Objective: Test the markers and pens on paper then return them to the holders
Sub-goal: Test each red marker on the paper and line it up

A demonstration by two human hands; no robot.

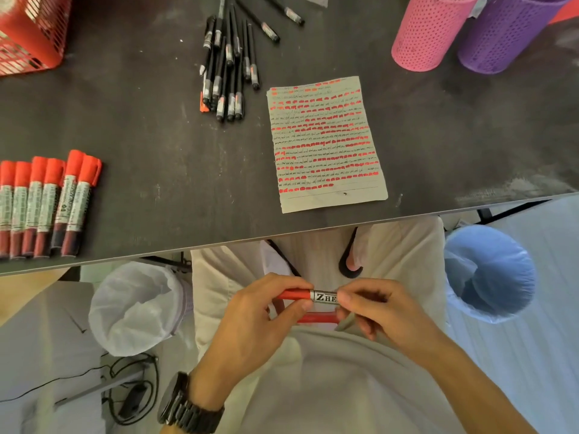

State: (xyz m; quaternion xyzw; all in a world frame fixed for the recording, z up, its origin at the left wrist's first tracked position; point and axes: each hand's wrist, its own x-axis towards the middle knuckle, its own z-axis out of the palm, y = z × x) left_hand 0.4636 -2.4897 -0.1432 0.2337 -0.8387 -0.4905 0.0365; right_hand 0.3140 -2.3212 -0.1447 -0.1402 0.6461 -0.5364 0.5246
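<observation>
Holding a red-capped marker with a white printed label [324,297] level above the pale trousers [401,245], below the near edge of the dark matte table [156,189] and well apart from the lined sheet of paper [327,145] covered in red and black test marks. Gripping the red cap end in the curled fingers of the left hand [260,311]; pinching the labelled barrel between thumb and fingertips of the right hand [376,308]. Trapping a second red piece [318,317] lower down between both hands; cannot tell whether cap or marker.

Probably about to pull the cap off. Risking a sudden jerk on release, with the bare tip streaking the trousers close beneath. Risking too a dropped cap or second piece, lost to the floor or into the white-bagged bin [138,308] or the blue-bagged bin [488,277] on either side. Finding little room on the sheet, only a bare strip at the bottom, so easily overshooting onto the table. Facing a long reach to the pink perforated holder [429,32] and the purple perforated holder [507,36] at the far right.
</observation>
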